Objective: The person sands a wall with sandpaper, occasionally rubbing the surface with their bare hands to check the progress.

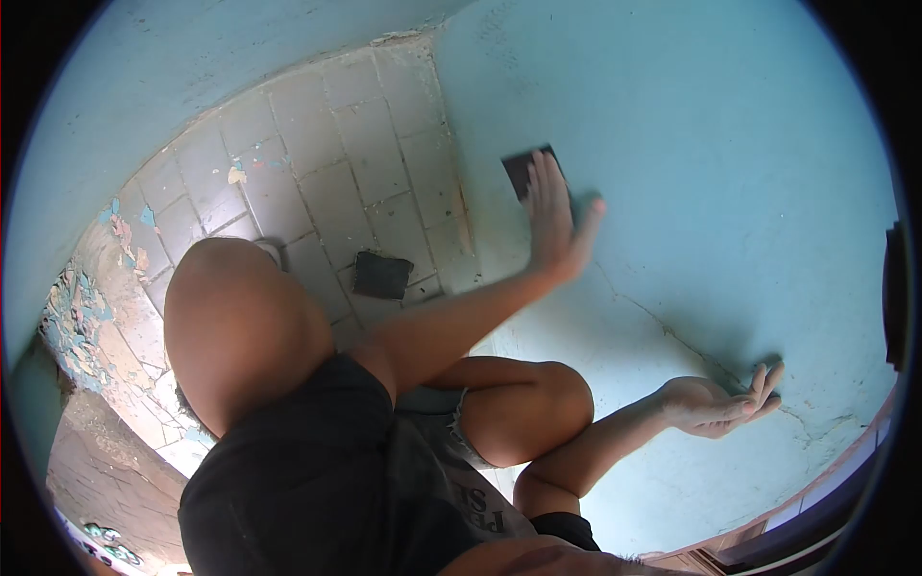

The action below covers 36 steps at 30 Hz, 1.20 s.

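My left hand (557, 216) presses a dark, sandpaper-like sheet (517, 173) flat against the pale blue wall (672, 173). Its fingers lie together over the sheet, with the thumb out to the side. Lower right, my right hand (715, 405) rests its fingertips on the same wall beside a thin crack, fingers somewhat spread and nothing in them. A second dark piece (382, 276) lies on the tiled floor (336, 202) between my left knee and the wall.
My bent knees take up the lower middle. Flaked paint chips (82, 326) lie along the floor's left edge, by another blue wall (192, 58). Small round objects (113, 542) show at the bottom left. A dark object (895, 298) stands at the far right edge.
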### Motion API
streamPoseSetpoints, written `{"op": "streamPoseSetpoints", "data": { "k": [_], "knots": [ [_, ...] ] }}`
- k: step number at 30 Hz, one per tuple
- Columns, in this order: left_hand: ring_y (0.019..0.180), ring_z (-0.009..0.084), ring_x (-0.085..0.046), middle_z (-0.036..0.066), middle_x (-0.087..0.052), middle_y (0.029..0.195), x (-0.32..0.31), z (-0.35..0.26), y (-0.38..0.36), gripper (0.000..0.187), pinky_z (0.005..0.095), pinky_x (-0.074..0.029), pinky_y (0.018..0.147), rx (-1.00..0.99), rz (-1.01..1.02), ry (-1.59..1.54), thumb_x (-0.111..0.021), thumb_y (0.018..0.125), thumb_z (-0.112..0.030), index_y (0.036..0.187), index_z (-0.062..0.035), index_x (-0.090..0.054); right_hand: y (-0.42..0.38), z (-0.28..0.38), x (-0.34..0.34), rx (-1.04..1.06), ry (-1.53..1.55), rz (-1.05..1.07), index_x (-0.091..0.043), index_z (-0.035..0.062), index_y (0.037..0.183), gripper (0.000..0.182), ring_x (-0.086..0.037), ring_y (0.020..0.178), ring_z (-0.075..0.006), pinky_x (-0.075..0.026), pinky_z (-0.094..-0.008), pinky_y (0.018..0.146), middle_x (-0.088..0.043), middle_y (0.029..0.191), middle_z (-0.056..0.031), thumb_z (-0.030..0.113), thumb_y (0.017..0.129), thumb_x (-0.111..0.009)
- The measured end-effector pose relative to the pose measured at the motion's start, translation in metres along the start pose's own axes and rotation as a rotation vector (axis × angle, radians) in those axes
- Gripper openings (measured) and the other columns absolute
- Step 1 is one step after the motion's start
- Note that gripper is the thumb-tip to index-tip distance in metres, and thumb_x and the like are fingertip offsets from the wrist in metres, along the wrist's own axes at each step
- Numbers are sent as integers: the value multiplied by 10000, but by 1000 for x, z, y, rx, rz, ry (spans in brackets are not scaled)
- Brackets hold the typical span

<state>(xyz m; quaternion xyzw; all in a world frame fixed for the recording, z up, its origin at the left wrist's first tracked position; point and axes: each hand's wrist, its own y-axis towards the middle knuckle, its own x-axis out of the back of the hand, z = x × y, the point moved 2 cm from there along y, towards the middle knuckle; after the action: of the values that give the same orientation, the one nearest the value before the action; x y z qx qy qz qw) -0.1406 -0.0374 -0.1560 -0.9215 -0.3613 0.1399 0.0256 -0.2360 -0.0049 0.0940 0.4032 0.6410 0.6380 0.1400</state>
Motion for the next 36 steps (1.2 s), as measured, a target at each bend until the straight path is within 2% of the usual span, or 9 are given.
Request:
{"op": "streamPoseSetpoints", "data": {
  "k": [3, 5, 8, 16, 19, 23, 25, 31, 36],
  "knots": [
    [1507, 505, 14, 333, 33, 1624, 25, 49, 66, 1035, 564, -34, 1216, 22, -141, 26, -390, 984, -660, 1550, 106, 13, 1, 1, -3, 51, -36, -5, -695, -50, 977, 486, -646, 1174, -364, -226, -517, 1197, -736, 963, -180, 289, 1070, -359],
    [1512, 491, 21, 313, 4, 1633, 38, 59, 86, 1011, 581, -51, 1210, 289, -196, -164, -387, 989, -649, 1548, 113, -27, -3, -1, -8, 31, -119, -48, -705, -39, 947, 512, -638, 1180, -340, -252, -512, 1180, -739, 975, -177, 303, 1080, -349],
    [1521, 450, -38, 284, -49, 1641, -4, 29, 14, 950, 567, -85, 1208, 219, -145, 3, -349, 1008, -632, 1556, 95, -75, -3, 0, -21, 72, -214, -98, -717, -20, 921, 525, -609, 1196, -303, -283, -507, 1153, -741, 985, -172, 315, 1088, -350],
    [1469, 460, -148, 276, -166, 1599, 41, 74, 109, 959, 577, -121, 1181, 413, -279, 134, -339, 994, -665, 1569, 60, -85, 0, -2, -22, 143, -288, -50, -740, 2, 922, 534, -533, 1234, -283, -367, -487, 1081, -738, 1062, -150, 360, 1086, -379],
    [1484, 435, -133, 273, -184, 1593, -1, 69, 48, 941, 569, -133, 1185, 182, -294, 81, -317, 1009, -647, 1552, 93, -110, -1, -4, -26, 205, -321, -36, -752, -13, 941, 540, -518, 1241, -294, -399, -477, 1044, -737, 1095, -134, 361, 1081, -389],
    [1500, 443, -83, 280, -127, 1608, 26, 76, 79, 963, 568, -122, 1193, 194, -272, 155, -315, 1007, -651, 1544, 115, -90, 0, -4, -27, 205, -286, -29, -758, -1, 914, 537, -546, 1192, -281, -411, -471, 1026, -743, 1064, -131, 356, 1079, -392],
    [1509, 444, -69, 292, -85, 1616, 55, 89, 120, 1009, 551, -106, 1205, 444, -281, -11, -348, 990, -671, 1545, 118, -53, 0, -2, -28, 174, -285, -53, -759, 2, 910, 534, -550, 1178, -282, -412, -472, 1021, -743, 1063, -129, 354, 1078, -395],
    [1509, 404, -140, 274, -112, 1628, 21, 53, 66, 1013, 524, -126, 1213, 445, -139, 213, -342, 979, -699, 1563, 81, -64, 1, -4, -38, 198, -289, -105, -762, -2, 905, 529, -557, 1146, -276, -417, -463, 1010, -744, 1047, -123, 348, 1076, -403],
    [1508, 428, -107, 263, -113, 1630, 41, 79, 108, 1034, 563, -123, 1200, 359, -237, 93, -348, 965, -720, 1563, 76, -72, -1, -3, -33, 91, -304, -97, -739, 5, 934, 532, -552, 1146, -269, -397, -489, 1060, -731, 1056, -151, 335, 1088, -351]
  ]
}}
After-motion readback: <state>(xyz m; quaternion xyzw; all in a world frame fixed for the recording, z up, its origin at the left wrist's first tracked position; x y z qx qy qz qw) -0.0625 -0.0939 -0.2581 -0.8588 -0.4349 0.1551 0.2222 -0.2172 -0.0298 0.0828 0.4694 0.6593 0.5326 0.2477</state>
